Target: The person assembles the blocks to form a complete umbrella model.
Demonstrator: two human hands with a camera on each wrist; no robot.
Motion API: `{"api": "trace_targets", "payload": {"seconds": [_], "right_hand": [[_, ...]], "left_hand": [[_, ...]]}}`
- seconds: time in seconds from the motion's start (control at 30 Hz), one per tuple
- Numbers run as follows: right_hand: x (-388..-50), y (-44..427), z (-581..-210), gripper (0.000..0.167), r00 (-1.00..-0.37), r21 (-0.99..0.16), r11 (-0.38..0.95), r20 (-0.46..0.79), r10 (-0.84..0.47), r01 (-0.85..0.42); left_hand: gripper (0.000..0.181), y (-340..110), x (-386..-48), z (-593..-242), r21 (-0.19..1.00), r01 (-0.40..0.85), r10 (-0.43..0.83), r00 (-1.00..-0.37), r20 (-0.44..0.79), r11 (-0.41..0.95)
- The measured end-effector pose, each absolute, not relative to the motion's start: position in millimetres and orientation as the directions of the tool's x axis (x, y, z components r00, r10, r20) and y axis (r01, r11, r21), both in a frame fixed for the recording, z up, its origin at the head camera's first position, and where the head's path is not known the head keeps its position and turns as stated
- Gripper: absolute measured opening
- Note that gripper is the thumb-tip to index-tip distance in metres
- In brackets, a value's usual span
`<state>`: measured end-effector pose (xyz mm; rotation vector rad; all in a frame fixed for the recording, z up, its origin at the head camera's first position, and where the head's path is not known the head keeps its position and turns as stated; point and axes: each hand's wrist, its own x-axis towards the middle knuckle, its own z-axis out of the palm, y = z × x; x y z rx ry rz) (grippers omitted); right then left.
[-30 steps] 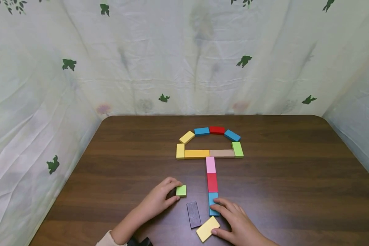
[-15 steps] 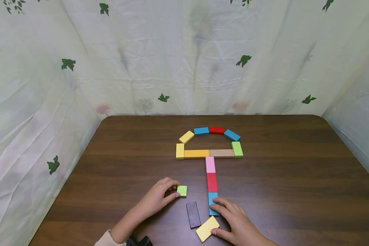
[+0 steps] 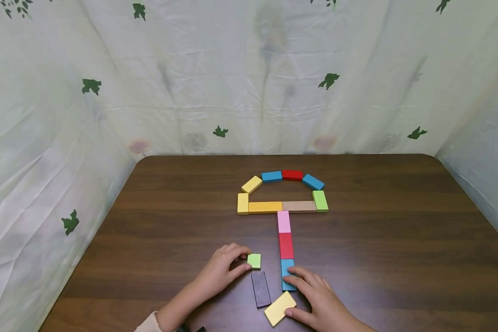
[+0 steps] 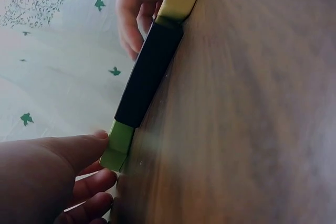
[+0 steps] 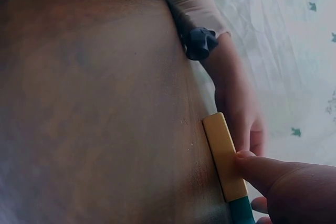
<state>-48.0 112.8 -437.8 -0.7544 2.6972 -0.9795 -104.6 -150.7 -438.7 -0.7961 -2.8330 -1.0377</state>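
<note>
My left hand (image 3: 222,272) pinches a small light-green block (image 3: 254,261) between thumb and fingers. In the left wrist view, its thumb lies against one side of the green block (image 4: 118,145). A dark purple-grey block (image 3: 261,289) lies just below it on the tabletop. My right hand (image 3: 325,299) rests its fingertips on a blue block (image 3: 287,275) at the near end of a straight column. Its thumb touches a tilted pale-yellow block (image 3: 280,309) below the column. Above the blue block, the column holds a red block (image 3: 286,246) and a pink block (image 3: 284,222).
A longer orange block (image 3: 265,208) and a beige block (image 3: 299,207) form a bar atop the column. Several blocks, including a red one (image 3: 292,175), arch over it. All lie on the brown wooden table (image 3: 377,240). A pale curtain (image 3: 249,78) hangs behind.
My left hand has slid the light-green block rightward and slightly nearer, toward the purple-grey block. The right hand and the other blocks have stayed in place.
</note>
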Motion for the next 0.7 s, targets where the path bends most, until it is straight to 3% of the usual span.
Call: {"api": "trace_targets", "payload": {"seconds": [0.7], "right_hand": [[-47.6,114.3,-439.2,0.057,-0.851,-0.639,0.639,0.047,-0.522,-0.428]], "left_hand": [[0.026,-147.5,-100.0,-439.7,0.578,0.508,0.475,-0.851,0.223,0.639]]}}
